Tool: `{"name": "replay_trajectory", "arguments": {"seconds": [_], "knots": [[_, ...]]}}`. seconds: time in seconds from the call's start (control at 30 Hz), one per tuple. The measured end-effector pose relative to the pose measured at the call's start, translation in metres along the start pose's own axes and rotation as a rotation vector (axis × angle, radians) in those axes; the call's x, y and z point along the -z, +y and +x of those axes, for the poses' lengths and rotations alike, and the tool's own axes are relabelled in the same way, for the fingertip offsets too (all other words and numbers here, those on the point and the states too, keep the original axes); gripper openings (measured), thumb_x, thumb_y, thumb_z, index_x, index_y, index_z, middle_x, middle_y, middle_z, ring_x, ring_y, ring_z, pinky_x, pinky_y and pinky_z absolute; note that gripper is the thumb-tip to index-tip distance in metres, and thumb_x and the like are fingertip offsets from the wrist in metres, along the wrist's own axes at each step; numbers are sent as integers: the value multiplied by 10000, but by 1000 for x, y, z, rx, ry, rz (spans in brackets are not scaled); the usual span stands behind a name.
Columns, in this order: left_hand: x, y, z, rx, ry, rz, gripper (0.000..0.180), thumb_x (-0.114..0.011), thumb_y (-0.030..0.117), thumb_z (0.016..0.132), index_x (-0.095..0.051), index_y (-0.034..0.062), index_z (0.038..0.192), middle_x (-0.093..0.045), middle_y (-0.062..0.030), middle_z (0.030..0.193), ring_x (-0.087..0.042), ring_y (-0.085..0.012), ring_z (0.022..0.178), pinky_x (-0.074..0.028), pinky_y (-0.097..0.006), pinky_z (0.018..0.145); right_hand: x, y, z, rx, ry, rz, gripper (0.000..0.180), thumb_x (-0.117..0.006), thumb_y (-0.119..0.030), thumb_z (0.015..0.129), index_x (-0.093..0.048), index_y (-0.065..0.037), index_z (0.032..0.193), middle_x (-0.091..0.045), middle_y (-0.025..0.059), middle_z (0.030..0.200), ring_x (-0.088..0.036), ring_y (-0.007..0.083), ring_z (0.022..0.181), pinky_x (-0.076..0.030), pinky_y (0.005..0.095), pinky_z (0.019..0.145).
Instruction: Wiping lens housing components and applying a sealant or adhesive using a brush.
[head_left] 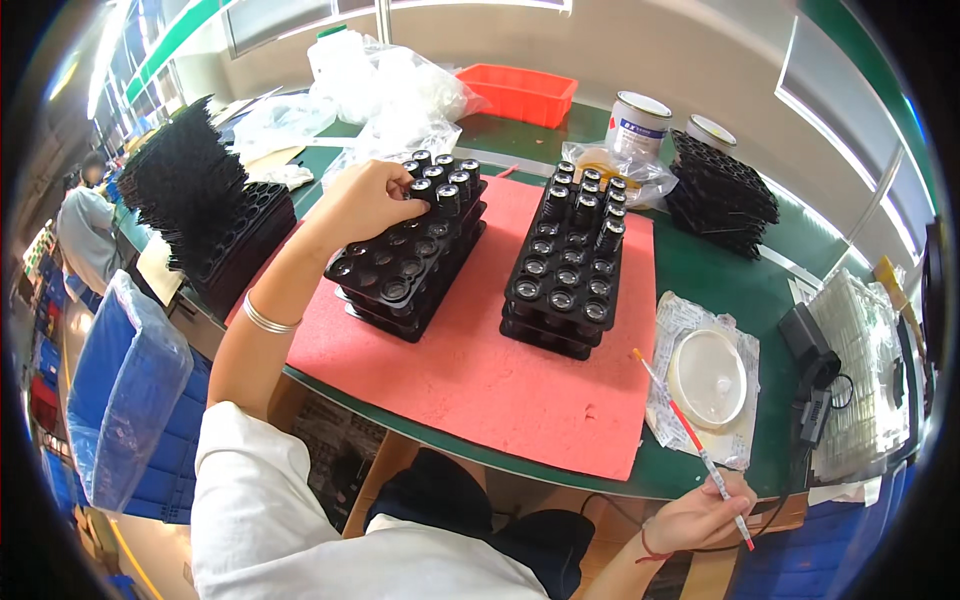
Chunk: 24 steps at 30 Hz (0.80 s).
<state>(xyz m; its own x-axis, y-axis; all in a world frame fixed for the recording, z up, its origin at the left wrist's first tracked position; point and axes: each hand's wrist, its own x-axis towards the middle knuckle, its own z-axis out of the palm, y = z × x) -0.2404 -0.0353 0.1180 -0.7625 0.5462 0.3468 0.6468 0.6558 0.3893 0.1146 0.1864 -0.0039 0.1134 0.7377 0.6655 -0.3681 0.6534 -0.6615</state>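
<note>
My left hand (pixel 385 203) reaches over the left black tray (pixel 400 272), its fingers closed around a small black cylinder (pixel 421 191) with a shiny top. Other such cylinders stand upright in the far rows of this tray. The right black tray (pixel 548 310) also carries several cylinders; those at its far end stand taller than the ones near me. Off the table's front edge, my right hand (pixel 703 512) grips a thin brush (pixel 688 428) with a red-and-white handle, its orange tip pointing up and left. A round white dish (pixel 707 378) lies beyond the brush.
Both trays rest on a pink mat (pixel 470 390) over the green table. Black tray stacks (pixel 185 190) stand at left, another (pixel 720 190) at right. Behind are a red bin (pixel 517 97), plastic bags (pixel 385 85) and a tin (pixel 638 125). A blue crate (pixel 130 400) is at left.
</note>
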Motion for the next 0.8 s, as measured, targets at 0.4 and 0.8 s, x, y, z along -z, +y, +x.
{"name": "replay_trajectory", "arguments": {"seconds": [0.4,0.8], "knots": [[-20,97,10,-429,75,67,391,-669,339,721,-636,-9,897,-617,-136,773,-596,-305,767,-462,-375,725,0,2,-2,89,-34,-30,250,-361,-220,962,-399,-52,781,-349,41,622,-332,126,578,-260,274,549],[-52,114,45,-396,71,110,299,-676,267,648,-607,-9,740,-608,-164,688,-605,-311,669,-472,-388,626,14,1,5,-86,-11,163,289,-471,-286,937,-464,-29,806,-461,72,651,-439,140,571,-346,240,546]]}}
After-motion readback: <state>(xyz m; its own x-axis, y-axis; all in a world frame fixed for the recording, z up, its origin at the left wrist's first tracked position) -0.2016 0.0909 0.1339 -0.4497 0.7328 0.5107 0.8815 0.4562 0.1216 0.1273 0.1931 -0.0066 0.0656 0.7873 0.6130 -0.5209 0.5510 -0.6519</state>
